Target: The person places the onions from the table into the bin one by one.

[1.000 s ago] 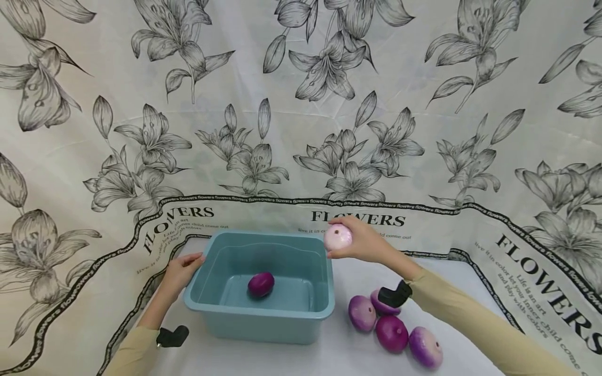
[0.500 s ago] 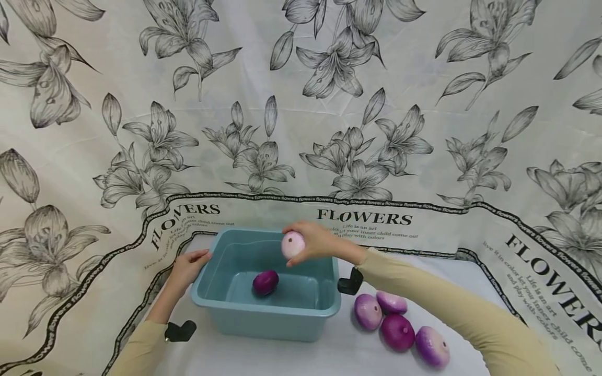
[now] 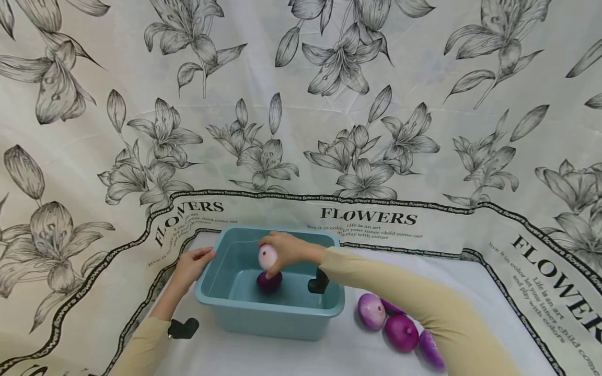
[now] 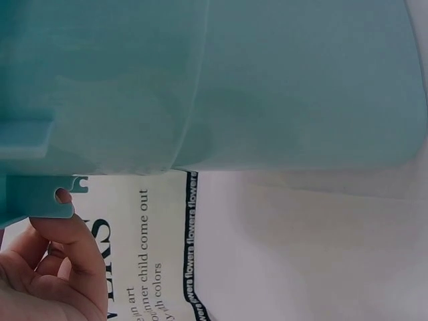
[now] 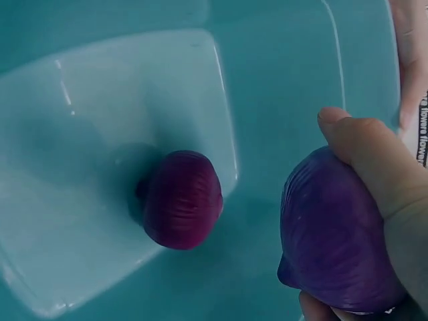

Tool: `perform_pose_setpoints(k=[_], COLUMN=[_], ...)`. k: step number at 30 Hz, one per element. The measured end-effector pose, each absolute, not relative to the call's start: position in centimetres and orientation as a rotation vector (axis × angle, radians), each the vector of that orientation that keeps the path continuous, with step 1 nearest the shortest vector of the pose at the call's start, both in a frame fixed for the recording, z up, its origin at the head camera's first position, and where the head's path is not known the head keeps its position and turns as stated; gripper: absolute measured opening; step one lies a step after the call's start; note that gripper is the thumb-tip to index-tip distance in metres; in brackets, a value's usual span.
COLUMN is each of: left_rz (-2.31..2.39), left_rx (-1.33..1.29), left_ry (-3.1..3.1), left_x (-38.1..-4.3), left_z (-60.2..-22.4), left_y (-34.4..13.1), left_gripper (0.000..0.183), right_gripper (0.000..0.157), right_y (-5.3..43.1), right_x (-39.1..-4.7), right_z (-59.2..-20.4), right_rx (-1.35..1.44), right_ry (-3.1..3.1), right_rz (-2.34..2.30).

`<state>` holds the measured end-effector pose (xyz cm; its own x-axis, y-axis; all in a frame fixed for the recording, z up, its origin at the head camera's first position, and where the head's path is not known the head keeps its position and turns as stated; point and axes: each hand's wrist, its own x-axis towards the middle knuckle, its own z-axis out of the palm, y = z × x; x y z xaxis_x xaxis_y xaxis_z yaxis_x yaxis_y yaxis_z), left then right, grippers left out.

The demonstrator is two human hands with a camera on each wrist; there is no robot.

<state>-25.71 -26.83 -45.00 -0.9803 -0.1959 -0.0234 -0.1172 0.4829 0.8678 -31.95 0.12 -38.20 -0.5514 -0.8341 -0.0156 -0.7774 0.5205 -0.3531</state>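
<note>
A purple and white onion [image 3: 267,257] is in my right hand [image 3: 288,249], gripped between thumb and fingers inside the teal plastic tub [image 3: 268,325]. Its purple side [image 5: 334,231] shows in the right wrist view. Below it, a dark purple onion [image 3: 269,282] lies on the tub's floor, partly covered by my thumb in the head view. My left hand [image 3: 192,267] holds the tub's left rim. From underneath, the left wrist view shows the curled fingers [image 4: 77,244] at the rim's notched edge [image 4: 50,197].
Right of the tub, on the white cloth [image 3: 263,360], several onions sit close together: a purple-white one [image 3: 371,312], a magenta one [image 3: 401,332] and others partly behind my right sleeve [image 3: 400,292]. A flower-printed cloth [image 3: 263,172] rises behind and at both sides.
My right hand has carried the pale onion leftward over the tub's right rim and down inside, above the dark onion. My left hand has stayed at the rim. The head view has shifted slightly.
</note>
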Motion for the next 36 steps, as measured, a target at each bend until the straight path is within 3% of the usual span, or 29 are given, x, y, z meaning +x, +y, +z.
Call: perform_pose_setpoints(k=[13, 25, 36], left_rz=[-1.525, -1.53, -1.535], left_rx=[0.276, 0.281, 0.278], left_ry=[-2.643, -2.631, -2.623], left_x=[-25.7, -25.5, -25.7], left_z=[-44.9, -45.0, -45.0], left_y=[-27.0, -26.8, -27.0], left_gripper=[0.049, 0.049, 0.048], right_gripper=[0.076, 0.081, 0.087], right_y=[-4.0, -5.8, -6.0], right_x=[-34.1, -33.5, -33.8], right_z=[-42.1, -45.2, -45.7], right_rx=[-1.312, -1.2, -1.162], right_ry=[2.529, 2.538, 2.589], right_rz=[-0.323, -0.19, -0.153])
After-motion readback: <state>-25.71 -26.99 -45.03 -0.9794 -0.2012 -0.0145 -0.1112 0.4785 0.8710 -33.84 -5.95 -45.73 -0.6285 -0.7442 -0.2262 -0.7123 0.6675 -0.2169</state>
